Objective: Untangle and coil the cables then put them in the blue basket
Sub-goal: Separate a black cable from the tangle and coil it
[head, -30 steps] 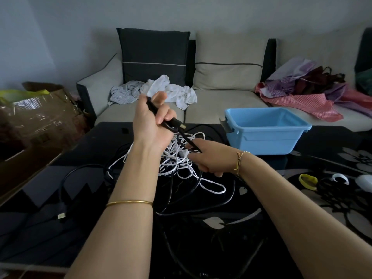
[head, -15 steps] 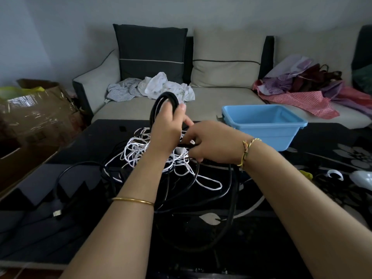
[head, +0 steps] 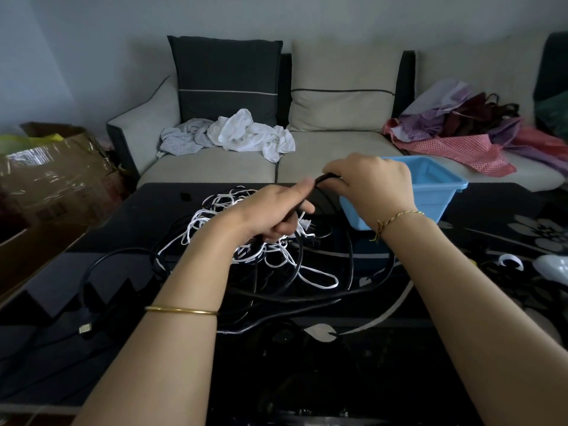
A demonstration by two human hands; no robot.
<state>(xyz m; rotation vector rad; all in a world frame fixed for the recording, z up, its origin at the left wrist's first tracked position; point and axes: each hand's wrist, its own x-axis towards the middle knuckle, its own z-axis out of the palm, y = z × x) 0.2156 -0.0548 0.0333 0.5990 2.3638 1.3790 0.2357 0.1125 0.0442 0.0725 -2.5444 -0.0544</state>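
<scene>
A tangle of white cable (head: 221, 216) and black cable (head: 307, 290) lies on the dark glass table (head: 461, 348). My left hand (head: 273, 210) grips a thick black cable above the tangle. Just right of it, my right hand (head: 375, 186) pinches the same black cable where it arches between both hands. The blue basket (head: 436, 192) stands on the table directly behind my right hand, partly hidden by it. Black loops trail from my hands down toward the table's front.
A USB plug (head: 85, 329) on a black lead lies at the table's left. Small white objects (head: 553, 269) sit at the right edge. Behind the table a sofa (head: 322, 167) carries clothes and cushions. A cardboard box (head: 55, 179) stands left.
My left hand has dropped from upright to level over the tangle. My right hand has moved up and right, in front of the basket, drawing the black cable between the hands.
</scene>
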